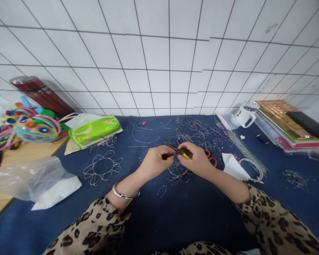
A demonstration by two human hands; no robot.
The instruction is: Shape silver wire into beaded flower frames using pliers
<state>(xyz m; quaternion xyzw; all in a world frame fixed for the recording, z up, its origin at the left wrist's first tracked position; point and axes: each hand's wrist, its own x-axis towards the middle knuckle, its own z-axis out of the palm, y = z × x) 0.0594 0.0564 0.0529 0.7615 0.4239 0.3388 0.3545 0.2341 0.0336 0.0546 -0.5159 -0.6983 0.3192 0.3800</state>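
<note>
My left hand point(156, 161) and my right hand point(195, 161) meet over a dark blue cloth point(175, 219). My right hand is closed round small pliers with yellow handles point(179, 151), whose dark jaws point left towards my left hand. My left hand is pinched shut on thin silver wire at the jaws; the wire there is too fine to follow. Looped wire pieces point(179, 175) lie on the cloth right under both hands. A silver bangle point(123, 194) sits on my left wrist.
A wire flower point(103, 168) lies left of my hands, tangled wire point(196, 129) behind them, orange scissors point(211, 159) to the right. A tissue pack point(95, 131), plastic bag point(34, 179), colourful craft pieces point(34, 127), a white mug point(245, 114), straight wire rods point(241, 147) and stacked books point(289, 124) surround.
</note>
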